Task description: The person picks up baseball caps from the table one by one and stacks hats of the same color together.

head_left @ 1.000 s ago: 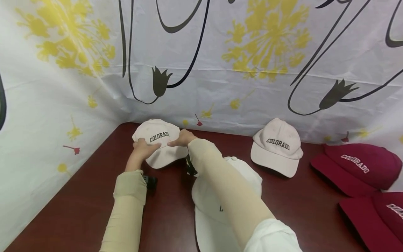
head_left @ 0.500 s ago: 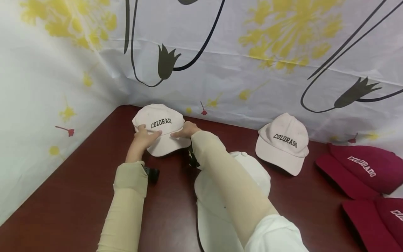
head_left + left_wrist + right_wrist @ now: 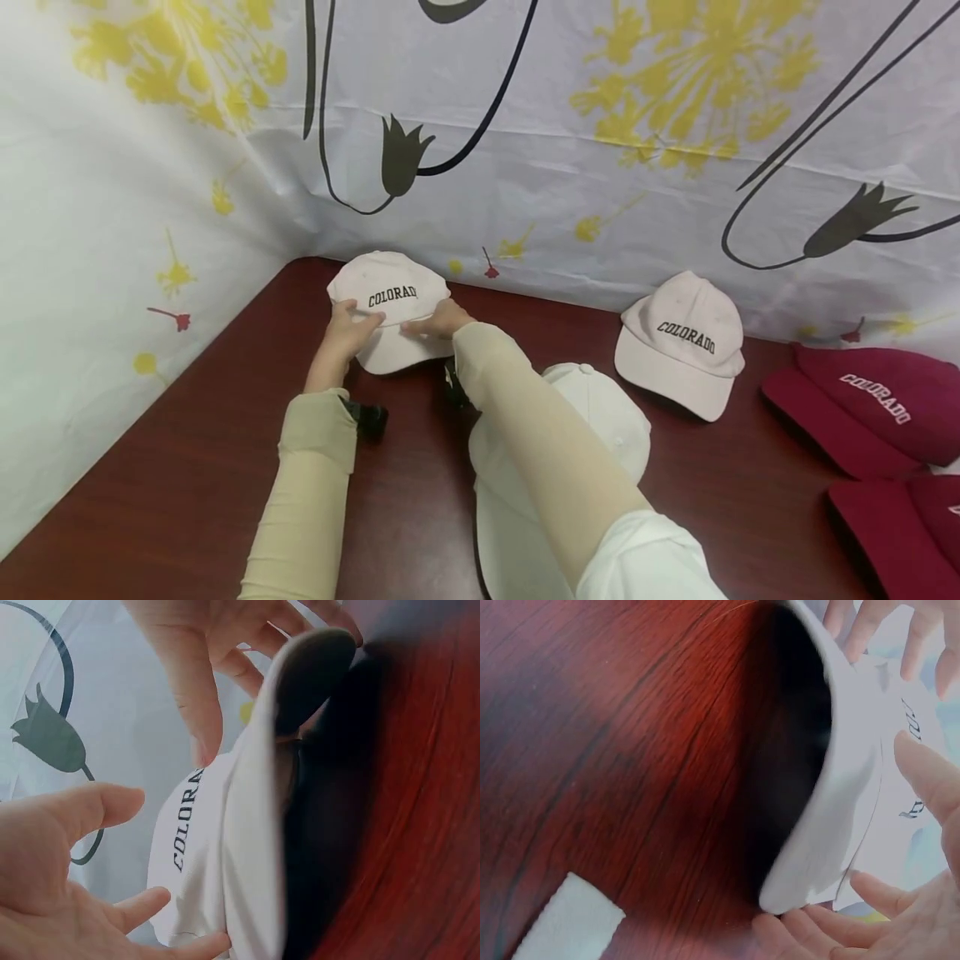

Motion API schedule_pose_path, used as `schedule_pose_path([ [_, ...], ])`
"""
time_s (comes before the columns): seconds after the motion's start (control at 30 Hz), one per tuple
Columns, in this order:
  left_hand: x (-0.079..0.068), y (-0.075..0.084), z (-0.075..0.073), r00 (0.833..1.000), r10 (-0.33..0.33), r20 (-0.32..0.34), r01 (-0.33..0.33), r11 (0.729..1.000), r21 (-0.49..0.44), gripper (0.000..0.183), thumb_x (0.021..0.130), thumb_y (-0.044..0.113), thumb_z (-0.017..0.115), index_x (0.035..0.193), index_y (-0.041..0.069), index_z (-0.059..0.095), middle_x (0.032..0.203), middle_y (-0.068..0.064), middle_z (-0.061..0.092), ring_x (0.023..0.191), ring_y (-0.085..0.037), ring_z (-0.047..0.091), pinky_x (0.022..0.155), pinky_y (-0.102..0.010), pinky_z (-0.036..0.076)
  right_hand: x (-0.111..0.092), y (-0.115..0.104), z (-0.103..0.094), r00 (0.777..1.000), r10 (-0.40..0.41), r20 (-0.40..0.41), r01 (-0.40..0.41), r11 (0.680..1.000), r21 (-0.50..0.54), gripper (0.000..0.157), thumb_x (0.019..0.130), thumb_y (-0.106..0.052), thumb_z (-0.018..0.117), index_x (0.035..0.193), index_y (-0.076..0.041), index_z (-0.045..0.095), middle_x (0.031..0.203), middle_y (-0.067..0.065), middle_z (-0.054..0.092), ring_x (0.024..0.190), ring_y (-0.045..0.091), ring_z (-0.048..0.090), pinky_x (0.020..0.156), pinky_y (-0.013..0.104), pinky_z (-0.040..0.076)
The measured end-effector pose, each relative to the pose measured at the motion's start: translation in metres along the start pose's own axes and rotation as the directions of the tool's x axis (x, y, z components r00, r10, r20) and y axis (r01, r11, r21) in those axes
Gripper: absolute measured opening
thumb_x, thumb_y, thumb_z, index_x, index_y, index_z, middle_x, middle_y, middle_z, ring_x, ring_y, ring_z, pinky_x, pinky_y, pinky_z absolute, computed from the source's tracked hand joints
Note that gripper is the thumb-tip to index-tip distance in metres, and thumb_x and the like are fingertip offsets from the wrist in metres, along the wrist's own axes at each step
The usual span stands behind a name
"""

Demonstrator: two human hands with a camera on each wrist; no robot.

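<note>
A pale pink baseball cap point(image 3: 397, 292) lettered COLORADO sits near the table's back left corner, its brim toward me. My left hand point(image 3: 345, 335) is at its left side; in the left wrist view the left fingers point(image 3: 150, 909) lie fairly straight against the crown, with the thumb held away. On the opposite side is my right hand point(image 3: 444, 320), its thumb over the cap's front and its extended fingers point(image 3: 832, 930) by the brim's edge. Neither hand visibly curls round the cap. My right forearm partly hides a white cap point(image 3: 600, 417) nearer me.
Another pale pink cap point(image 3: 684, 337) stands at the back, right of centre. Two dark red caps point(image 3: 877, 408) are along the right side, one cut off by the frame. Patterned white cloth point(image 3: 525, 208) rises behind the dark red table point(image 3: 187, 467).
The head view has tilted and shifted, so the caps sit at different places in the frame. Both hands stay at the pale pink cap, with little visible movement against it.
</note>
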State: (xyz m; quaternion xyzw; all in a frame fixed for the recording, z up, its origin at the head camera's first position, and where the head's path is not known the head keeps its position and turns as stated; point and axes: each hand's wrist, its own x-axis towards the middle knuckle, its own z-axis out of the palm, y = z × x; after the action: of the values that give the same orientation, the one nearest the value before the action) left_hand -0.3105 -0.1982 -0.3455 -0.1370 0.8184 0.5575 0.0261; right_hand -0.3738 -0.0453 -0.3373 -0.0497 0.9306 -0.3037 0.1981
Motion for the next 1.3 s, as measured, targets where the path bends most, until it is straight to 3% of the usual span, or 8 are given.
schedule_pose_path([
  [0.13,0.0,-0.001,0.001,0.999,-0.02,-0.03,0.018,0.999,-0.051,0.071,0.09,0.026,0.05,0.145,0.004,0.011,0.147,-0.024,0.011,0.132,-0.036,0.019,0.104,-0.046,0.022,0.022,0.01,0.008,0.998,0.005,-0.055,-0.004,1.0,0.02,0.11,0.065,-0.06,0.072,0.141,0.003,0.022,0.142,0.017,0.031,0.125,0.027,0.036,0.098,0.032,0.034],
  [0.4,0.002,-0.003,0.001,0.985,-0.096,-0.144,0.073,0.985,-0.153,0.076,0.086,0.023,0.058,0.143,0.002,0.011,0.143,-0.024,0.018,0.13,-0.035,0.023,0.103,-0.045,0.025,-0.006,0.008,-0.004,0.996,0.079,-0.046,-0.076,0.996,0.056,0.097,0.072,-0.044,0.074,0.143,-0.001,0.024,0.141,0.019,0.031,0.127,0.03,0.031,0.099,0.037,0.033],
  [0.63,0.0,-0.005,-0.007,0.989,-0.112,-0.094,0.093,0.978,-0.188,0.089,0.084,0.031,0.061,0.146,0.007,0.003,0.148,-0.02,0.007,0.133,-0.034,0.016,0.104,-0.044,0.022,-0.014,0.01,-0.014,0.999,0.041,0.002,-0.041,0.986,0.16,0.09,0.07,-0.037,0.078,0.139,-0.002,0.032,0.135,0.012,0.041,0.118,0.026,0.045,0.091,0.037,0.041],
  [0.87,-0.013,0.007,-0.016,0.994,0.013,-0.108,-0.021,0.997,-0.073,0.098,0.081,0.038,0.066,0.148,0.021,-0.004,0.144,-0.024,-0.001,0.129,-0.042,0.017,0.101,-0.052,0.024,-0.028,-0.002,-0.022,0.998,-0.033,-0.056,0.051,0.933,0.356,0.084,0.075,-0.033,0.075,0.137,0.002,0.03,0.136,0.014,0.038,0.116,0.024,0.045,0.091,0.037,0.042],
  [1.0,-0.024,0.018,-0.021,0.989,0.085,-0.12,-0.095,0.992,-0.082,0.097,0.08,0.037,0.067,0.148,0.019,0.0,0.145,-0.023,0.004,0.129,-0.039,0.018,0.1,-0.051,0.026,-0.044,-0.012,-0.035,0.98,-0.142,-0.137,0.189,0.869,0.457,0.089,0.076,-0.023,0.076,0.141,0.0,0.02,0.138,0.017,0.032,0.119,0.025,0.04,0.097,0.034,0.036],
  [1.07,-0.03,0.024,-0.023,0.985,0.123,-0.123,-0.136,0.985,-0.104,0.097,0.08,0.036,0.069,0.147,0.017,0.002,0.146,-0.022,0.008,0.13,-0.036,0.019,0.1,-0.049,0.027,-0.054,-0.017,-0.046,0.96,-0.221,-0.173,0.276,0.858,0.434,0.081,0.075,-0.02,0.076,0.137,0.0,0.027,0.13,0.017,0.04,0.111,0.025,0.046,0.091,0.035,0.04],
  [1.17,-0.04,0.035,-0.027,0.976,0.191,-0.106,-0.205,0.969,-0.139,0.097,0.079,0.032,0.071,0.145,0.016,0.001,0.144,-0.022,0.014,0.129,-0.034,0.023,0.1,-0.048,0.028,-0.07,-0.019,-0.063,0.947,-0.277,-0.161,0.319,0.86,0.398,0.066,0.076,-0.022,0.076,0.127,-0.004,0.038,0.115,0.013,0.05,0.096,0.025,0.053,0.076,0.041,0.048],
  [1.3,-0.055,0.051,-0.027,0.961,0.273,-0.052,-0.277,0.948,-0.155,0.095,0.081,0.033,0.069,0.143,0.017,-0.002,0.142,-0.023,0.019,0.126,-0.035,0.03,0.098,-0.05,0.03,-0.093,-0.013,-0.085,0.953,-0.268,-0.138,0.301,0.877,0.373,0.052,0.085,-0.03,0.065,0.125,-0.011,0.038,0.118,0.011,0.049,0.097,0.027,0.055,0.065,0.047,0.05],
])
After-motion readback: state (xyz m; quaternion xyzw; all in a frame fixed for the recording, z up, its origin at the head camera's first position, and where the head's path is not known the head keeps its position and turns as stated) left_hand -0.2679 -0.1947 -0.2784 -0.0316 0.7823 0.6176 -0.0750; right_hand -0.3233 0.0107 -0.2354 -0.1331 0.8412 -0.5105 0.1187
